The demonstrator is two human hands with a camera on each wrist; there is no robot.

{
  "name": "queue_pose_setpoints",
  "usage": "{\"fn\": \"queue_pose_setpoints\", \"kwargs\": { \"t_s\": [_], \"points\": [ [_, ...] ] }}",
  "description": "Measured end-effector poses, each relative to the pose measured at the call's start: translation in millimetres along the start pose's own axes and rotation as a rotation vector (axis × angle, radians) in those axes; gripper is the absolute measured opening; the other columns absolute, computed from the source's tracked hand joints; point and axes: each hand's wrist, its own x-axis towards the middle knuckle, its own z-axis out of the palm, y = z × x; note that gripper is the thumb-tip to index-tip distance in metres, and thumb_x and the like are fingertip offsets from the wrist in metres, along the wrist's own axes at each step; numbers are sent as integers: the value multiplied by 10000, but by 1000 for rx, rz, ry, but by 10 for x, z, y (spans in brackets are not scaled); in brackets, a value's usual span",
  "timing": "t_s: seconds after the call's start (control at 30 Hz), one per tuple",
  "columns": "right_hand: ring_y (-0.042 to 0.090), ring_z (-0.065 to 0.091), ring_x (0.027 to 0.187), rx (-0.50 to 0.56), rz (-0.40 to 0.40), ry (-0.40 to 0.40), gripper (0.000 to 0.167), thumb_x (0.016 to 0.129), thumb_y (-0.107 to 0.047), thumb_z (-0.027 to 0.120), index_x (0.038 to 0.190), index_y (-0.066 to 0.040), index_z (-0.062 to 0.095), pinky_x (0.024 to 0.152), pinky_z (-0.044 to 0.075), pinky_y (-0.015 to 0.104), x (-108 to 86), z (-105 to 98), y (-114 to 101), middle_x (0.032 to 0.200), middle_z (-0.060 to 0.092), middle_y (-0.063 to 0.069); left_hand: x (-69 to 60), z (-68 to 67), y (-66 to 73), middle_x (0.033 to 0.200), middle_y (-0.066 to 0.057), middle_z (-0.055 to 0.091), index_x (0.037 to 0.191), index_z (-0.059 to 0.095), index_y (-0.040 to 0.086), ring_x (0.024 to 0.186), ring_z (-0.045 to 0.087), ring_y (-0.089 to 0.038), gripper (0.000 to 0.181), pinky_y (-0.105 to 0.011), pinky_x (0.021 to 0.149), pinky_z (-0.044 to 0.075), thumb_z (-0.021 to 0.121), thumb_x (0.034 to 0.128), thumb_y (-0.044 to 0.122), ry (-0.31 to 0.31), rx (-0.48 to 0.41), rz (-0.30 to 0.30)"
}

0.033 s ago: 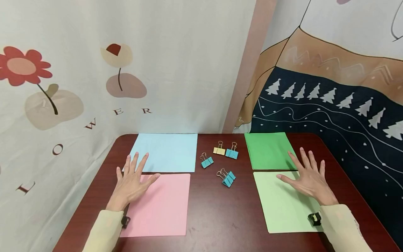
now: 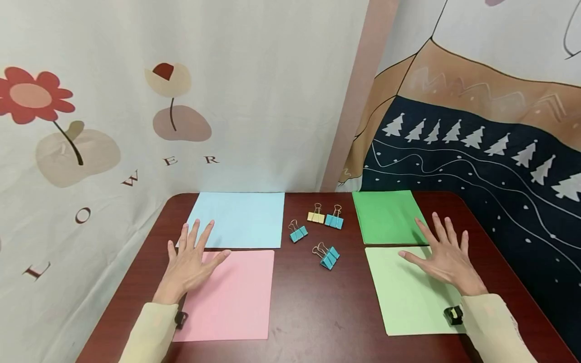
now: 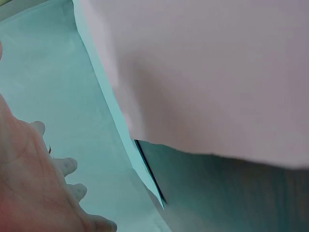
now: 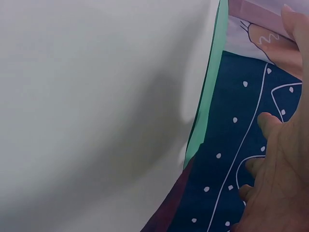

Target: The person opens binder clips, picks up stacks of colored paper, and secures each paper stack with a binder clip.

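Observation:
My left hand (image 2: 188, 264) hovers with spread fingers over the left edge of the pink paper (image 2: 236, 302), its fingertips near the light blue paper (image 2: 245, 219). Over the light green paper (image 2: 395, 302) my right hand (image 2: 447, 259) is also spread, below the dark green paper (image 2: 386, 217). Neither hand holds anything. Between the sheets lie several binder clips: a yellow one (image 2: 316, 217), a blue one (image 2: 334, 222) beside it, another blue one (image 2: 298, 234) to the left and a blue one (image 2: 330, 257) nearer the front. Both wrist views show part of a palm and fingers.
The sheets and clips lie on a dark red-brown table (image 2: 313, 312). Behind it hangs a white curtain (image 2: 263, 101) with flower prints, and at the right a cloth (image 2: 454, 201) with white trees on dark blue. A pink strip (image 2: 358, 101) stands between them.

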Motion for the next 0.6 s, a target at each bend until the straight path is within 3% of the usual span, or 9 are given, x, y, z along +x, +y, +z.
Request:
{"fn": "queue_pose_setpoints", "kwargs": {
  "t_s": [0.6],
  "points": [
    [488, -65, 1571, 59, -5, -58, 976, 917, -660, 621, 1657, -200, 180, 1174, -123, 748, -27, 9, -121, 1732, -90, 157, 47, 8, 11, 1736, -151, -61, 1654, -12, 357, 1582, -163, -418, 934, -823, 1125, -12, 500, 960, 715, -55, -58, -4]
  ]
}}
